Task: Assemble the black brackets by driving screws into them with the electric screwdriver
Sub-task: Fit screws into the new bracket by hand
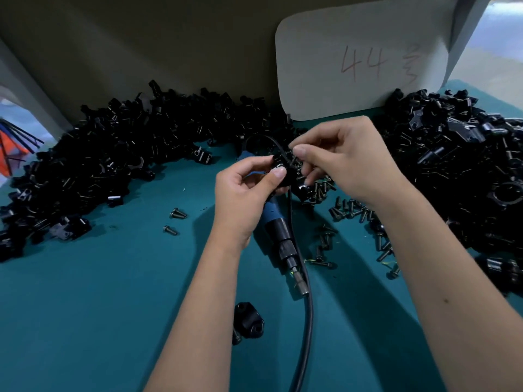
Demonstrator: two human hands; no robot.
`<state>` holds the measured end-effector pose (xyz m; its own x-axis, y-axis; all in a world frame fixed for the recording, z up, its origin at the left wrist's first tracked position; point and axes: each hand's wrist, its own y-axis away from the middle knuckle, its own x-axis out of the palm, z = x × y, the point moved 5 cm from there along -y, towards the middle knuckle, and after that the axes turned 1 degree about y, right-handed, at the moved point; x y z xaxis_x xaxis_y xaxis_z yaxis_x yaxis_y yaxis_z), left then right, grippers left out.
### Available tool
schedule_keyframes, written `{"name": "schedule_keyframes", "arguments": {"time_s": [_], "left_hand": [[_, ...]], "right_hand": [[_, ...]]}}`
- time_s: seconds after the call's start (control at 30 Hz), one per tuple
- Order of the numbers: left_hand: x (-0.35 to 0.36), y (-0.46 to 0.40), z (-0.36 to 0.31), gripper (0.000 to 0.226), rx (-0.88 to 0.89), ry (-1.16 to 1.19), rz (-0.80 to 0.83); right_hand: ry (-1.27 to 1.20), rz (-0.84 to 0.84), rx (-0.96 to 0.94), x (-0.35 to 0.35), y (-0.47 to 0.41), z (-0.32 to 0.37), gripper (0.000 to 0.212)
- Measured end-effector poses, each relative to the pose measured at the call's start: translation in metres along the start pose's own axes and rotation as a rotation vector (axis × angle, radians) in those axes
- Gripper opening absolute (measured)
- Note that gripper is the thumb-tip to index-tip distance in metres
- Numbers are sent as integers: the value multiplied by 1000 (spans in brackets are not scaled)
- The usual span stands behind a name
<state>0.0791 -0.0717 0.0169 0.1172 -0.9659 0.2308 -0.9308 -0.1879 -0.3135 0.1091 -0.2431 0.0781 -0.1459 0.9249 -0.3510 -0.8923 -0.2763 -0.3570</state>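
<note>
While my left hand (249,190) is pinching a bracket (283,171) mid-table, my right hand (339,162) is pinching what looks like a screw into it; next I'm needing the screwdriver (278,230) lying just near.

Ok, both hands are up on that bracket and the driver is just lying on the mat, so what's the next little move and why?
Probably seat the screw in the bracket's hole. The left hand grips the black bracket while the right hand pinches something small at it, likely a screw, though it is too hidden to confirm. The electric screwdriver lies unheld on the green mat, so driving can't start yet.
</note>
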Motion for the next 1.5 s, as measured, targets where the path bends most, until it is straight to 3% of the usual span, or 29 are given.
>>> {"name": "schedule_keyframes", "arguments": {"time_s": [0.27,0.43,0.6,0.73,0.8,0.87,0.93,1.07,1.23,1.33,1.43,1.5], "left_hand": [[1,0,3,17,-13,24,16],[0,0,5,15,-18,-6,10],[0,0,4,16,3,-103,37],[-3,0,4,14,-22,-17,-21],[-7,1,3,13,-74,118,-88],[-11,1,3,8,-152,260,-149],[-14,1,3,6,-226,343,-180],[-22,3,2,8,-329,446,-238],[-30,1,1,8,-331,478,-215],[-31,1,1,30,-324,453,-204],[-28,2,2,43,-335,418,-173],[-25,2,2,41,-340,382,-131]], "right_hand": [[5,-110,-52,7,1,-13,11],[21,-86,-79,12,4,-12,15],[330,-90,-163,18,4,-8,49],[215,49,-14,9,4,-11,64],[360,214,134,1,6,-20,57],[539,469,315,-3,13,-34,28],[566,605,457,-2,22,-44,11],[520,621,533,4,24,-46,6],[505,676,570,5,28,-47,12],[537,657,511,5,26,-42,12],[403,514,392,5,18,-33,8],[36,265,269,11,10,-23,8]]}}
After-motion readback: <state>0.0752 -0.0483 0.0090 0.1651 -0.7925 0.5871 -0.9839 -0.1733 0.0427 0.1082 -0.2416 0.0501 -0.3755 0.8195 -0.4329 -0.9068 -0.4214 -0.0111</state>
